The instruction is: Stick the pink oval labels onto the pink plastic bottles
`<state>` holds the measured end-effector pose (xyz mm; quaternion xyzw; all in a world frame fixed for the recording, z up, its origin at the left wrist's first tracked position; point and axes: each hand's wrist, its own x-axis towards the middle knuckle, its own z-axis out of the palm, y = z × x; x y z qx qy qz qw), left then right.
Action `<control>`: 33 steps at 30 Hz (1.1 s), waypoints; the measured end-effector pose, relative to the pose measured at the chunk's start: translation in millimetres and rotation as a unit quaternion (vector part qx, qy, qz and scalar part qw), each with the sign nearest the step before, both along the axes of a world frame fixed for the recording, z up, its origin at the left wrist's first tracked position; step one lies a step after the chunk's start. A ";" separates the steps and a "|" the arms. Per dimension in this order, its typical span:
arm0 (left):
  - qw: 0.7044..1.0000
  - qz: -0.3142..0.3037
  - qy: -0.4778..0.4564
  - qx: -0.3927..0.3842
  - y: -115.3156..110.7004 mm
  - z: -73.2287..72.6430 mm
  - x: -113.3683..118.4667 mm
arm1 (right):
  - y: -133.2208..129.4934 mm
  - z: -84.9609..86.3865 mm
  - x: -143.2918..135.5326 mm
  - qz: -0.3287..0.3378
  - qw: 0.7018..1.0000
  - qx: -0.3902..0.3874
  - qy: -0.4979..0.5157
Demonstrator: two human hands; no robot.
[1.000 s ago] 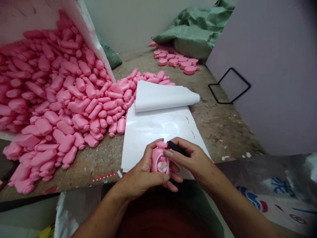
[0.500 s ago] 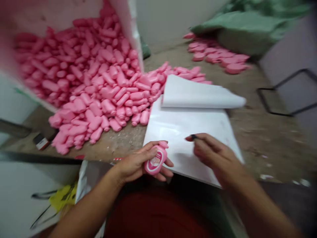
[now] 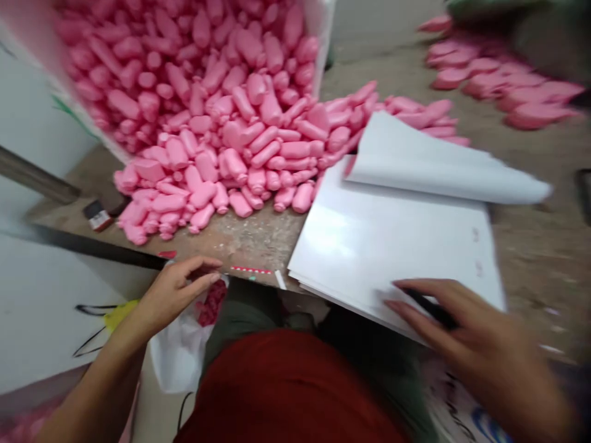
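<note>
So we're looking at a pretty beat-up desk (image 3: 249, 237) here, brown and scuffed, with pale flecks all over and a red dotted strip (image 3: 252, 269) lying near the front edge. Our left hand (image 3: 170, 295) is just off that edge, grip slack with thumb and fingers apart, near a white bag (image 3: 178, 357) with dark pink bits in it. Our right hand (image 3: 484, 332) is a bit blurry, but its grip has a black pen-like tool (image 3: 429, 304) between thumb and fingers, above the lower right of some white sheets (image 3: 397, 227), the top one folded back. Pink bottles (image 3: 231, 147) spill out of a white box (image 3: 323, 49) on the left and reach right up to the paper. Back right, flat pink pieces (image 3: 484, 77) sit by a dark green sack (image 3: 508, 12). Behind it all we've got a plain grey wall (image 3: 378, 18).
</note>
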<state>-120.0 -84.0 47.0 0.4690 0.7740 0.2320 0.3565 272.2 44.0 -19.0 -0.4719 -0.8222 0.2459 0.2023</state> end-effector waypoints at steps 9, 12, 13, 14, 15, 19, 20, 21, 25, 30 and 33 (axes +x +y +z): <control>0.982 -0.124 -0.077 0.117 82.3 -35.8 75.5 | -9.2 -7.2 -16.3 0.039 0.981 0.152 -0.116; 0.981 -0.084 -0.149 0.089 87.4 -43.5 79.0 | -6.8 -12.1 -8.9 0.050 0.985 0.120 -0.116; 0.980 -0.074 -0.163 0.090 87.2 -44.5 80.2 | -6.3 -13.1 -6.8 0.050 0.986 0.112 -0.112; 0.979 -0.063 -0.173 0.092 86.6 -44.7 81.8 | -6.1 -13.4 -5.5 0.048 0.987 0.109 -0.107; 0.977 -0.050 -0.182 0.095 86.0 -44.2 83.9 | -6.4 -13.0 -5.4 0.045 0.988 0.109 -0.103; 0.956 0.031 -0.275 0.093 88.4 -38.8 94.4 | -10.7 -3.5 -18.3 0.044 0.983 0.152 -0.094; 0.943 0.058 -0.315 0.087 91.2 -36.8 96.8 | -12.0 0.5 -23.9 0.042 0.979 0.176 -0.092; 0.929 0.079 -0.352 0.081 94.9 -34.4 99.0 | -13.1 4.9 -29.6 0.037 0.974 0.205 -0.093; 0.856 0.135 -0.495 0.058 115.5 -18.0 106.7 | -10.2 23.2 -40.3 0.042 0.949 0.286 -0.123; 0.794 0.172 -0.579 0.064 133.1 -3.3 120.0 | 39.5 59.8 -20.0 0.004 0.926 0.328 -0.189; 0.837 0.144 -0.520 0.096 132.7 -13.6 128.0 | 96.8 105.2 -10.0 -0.051 0.892 0.387 -0.228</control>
